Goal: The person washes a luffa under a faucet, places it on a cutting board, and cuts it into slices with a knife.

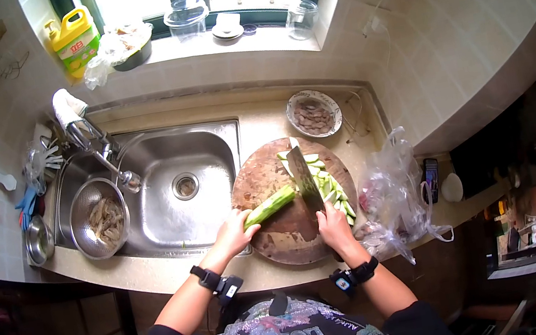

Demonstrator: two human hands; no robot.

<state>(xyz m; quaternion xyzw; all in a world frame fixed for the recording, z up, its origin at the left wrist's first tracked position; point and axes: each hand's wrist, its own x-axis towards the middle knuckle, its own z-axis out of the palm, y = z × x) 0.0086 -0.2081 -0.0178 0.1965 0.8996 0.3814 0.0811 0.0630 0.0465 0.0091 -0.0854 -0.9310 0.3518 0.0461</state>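
My left hand is wrapped round the near end of a long green vegetable, which looks like a peeled loofah or cucumber. It lies slanted on a round wooden cutting board. In my right hand is the handle of a cleaver, its broad blade pointing away from me, just right of the vegetable's cut end. Pale green cut pieces are spread on the board to the right of the blade, and a few lie beyond it.
Left of the board is a steel sink with a faucet and a colander of what looks like shrimp. A patterned bowl of greyish-pink pieces stands behind the board. Plastic bags and a phone lie to the right.
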